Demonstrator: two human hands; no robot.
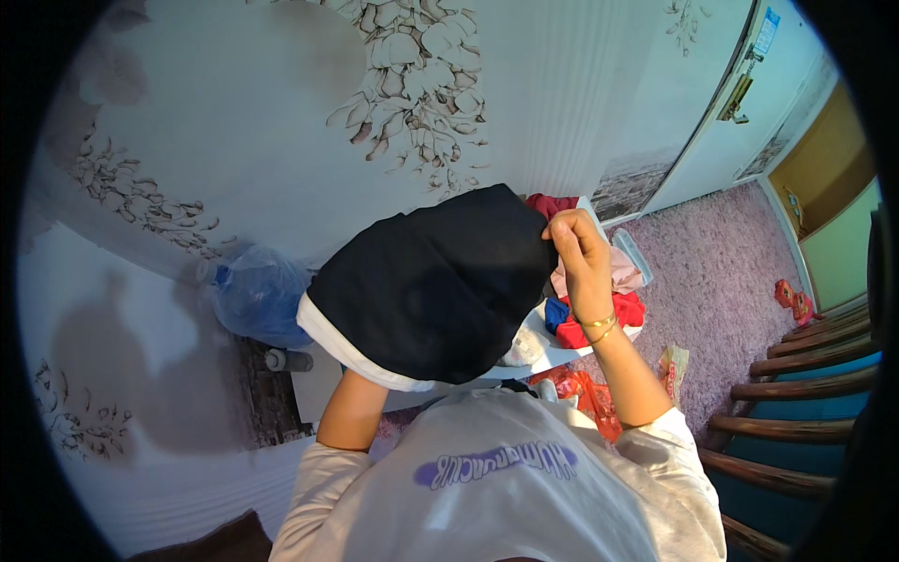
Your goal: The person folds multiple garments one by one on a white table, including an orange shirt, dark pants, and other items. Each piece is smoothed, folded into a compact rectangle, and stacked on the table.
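A black cloth garment (435, 288) with a white band along its lower left edge is held up in front of my chest. My right hand (579, 246), with gold-coloured bangles on the wrist, pinches the garment's upper right edge between thumb and fingers. On the other side, my left forearm goes in under the white band, and the cloth hides my left hand. Behind and below the garment stands a white table (323, 386) with cloth items on it, among them a red cloth (628, 309), a pink cloth (625, 270) and a dark red cloth (551, 205).
A large blue-tinted plastic water bottle (263, 295) and a small capped bottle (288, 360) are at the left. An orange-red plastic bag (590, 400) lies below the table's edge. Curved wooden slats (786, 428) line the right, beside pinkish carpet (709, 274). A door (737, 105) stands farther back.
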